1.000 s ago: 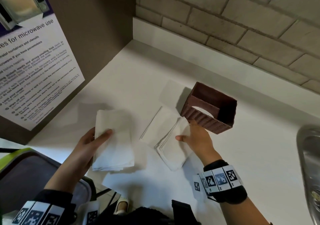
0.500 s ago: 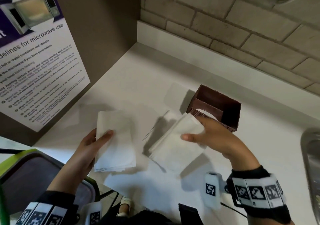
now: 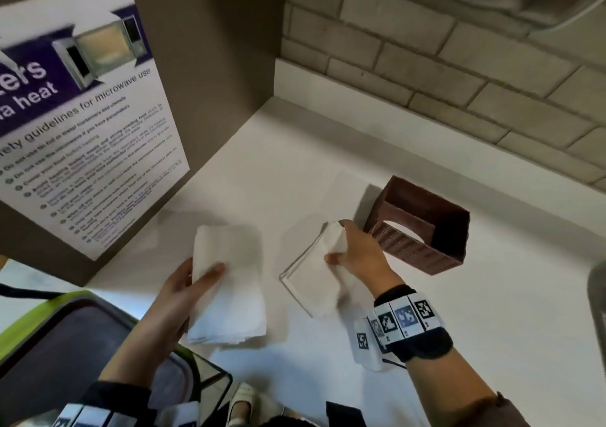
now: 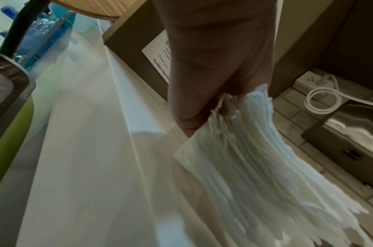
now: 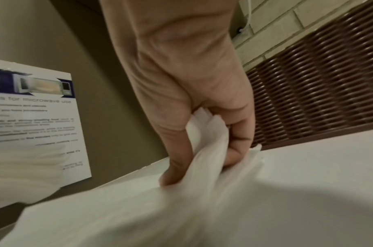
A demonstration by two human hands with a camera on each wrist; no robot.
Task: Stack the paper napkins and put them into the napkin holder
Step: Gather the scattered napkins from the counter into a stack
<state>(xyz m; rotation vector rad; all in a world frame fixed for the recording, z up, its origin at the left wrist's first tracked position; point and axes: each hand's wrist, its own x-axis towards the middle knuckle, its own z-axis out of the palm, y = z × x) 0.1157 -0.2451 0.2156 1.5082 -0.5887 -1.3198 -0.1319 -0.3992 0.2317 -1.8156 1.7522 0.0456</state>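
My left hand (image 3: 193, 282) grips a thick stack of white napkins (image 3: 229, 282), thumb on top, just above the white counter (image 3: 492, 295); the left wrist view shows the stack's layered edges (image 4: 255, 158) under my fingers (image 4: 187, 117). My right hand (image 3: 344, 246) pinches a smaller bunch of napkins (image 3: 311, 279) at its far corner, thumb and fingers curled into the paper (image 5: 202, 150). The brown ribbed napkin holder (image 3: 423, 226) stands open-topped just right of that hand, its ribbed wall (image 5: 319, 91) close behind my fingers. One more napkin (image 3: 344, 190) lies flat behind.
A microwave-use poster (image 3: 82, 124) hangs on the brown panel at left. A brick wall (image 3: 426, 65) backs the counter. A green-rimmed bin (image 3: 49, 344) sits below the counter's near-left edge. A metal sink edge (image 3: 598, 288) shows at far right.
My right hand lifted its bunch of napkins, then moved it back down toward the counter and regripped at the far corner. The left hand and its stack held still.
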